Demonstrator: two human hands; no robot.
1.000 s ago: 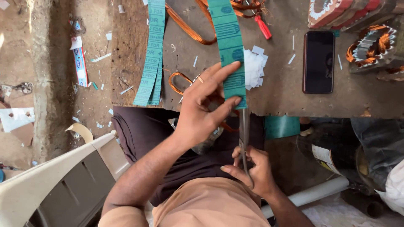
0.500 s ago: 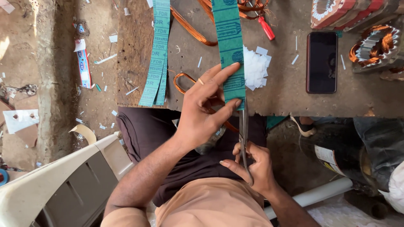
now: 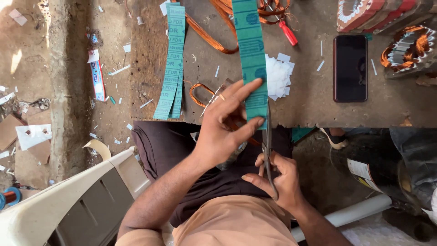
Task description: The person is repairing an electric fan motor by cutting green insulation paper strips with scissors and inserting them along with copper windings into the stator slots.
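Cutting the green strip [image 3: 251, 59]
Your left hand [image 3: 223, 127] pinches its near end; keep it taut while your right hand [image 3: 280, 182], closed round the scissors [image 3: 267, 150], cuts square.

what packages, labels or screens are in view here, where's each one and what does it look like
Phone: flat on the table, upper right, black rectangle, screen dark.
Printed green strip: held by the left hand, scissors in the right hand at its end.
Loose green strips: printed, on the table's left part.
Tube package: on the floor at left, blue, white and red.
Label: white patch on a dark drum, lower right.
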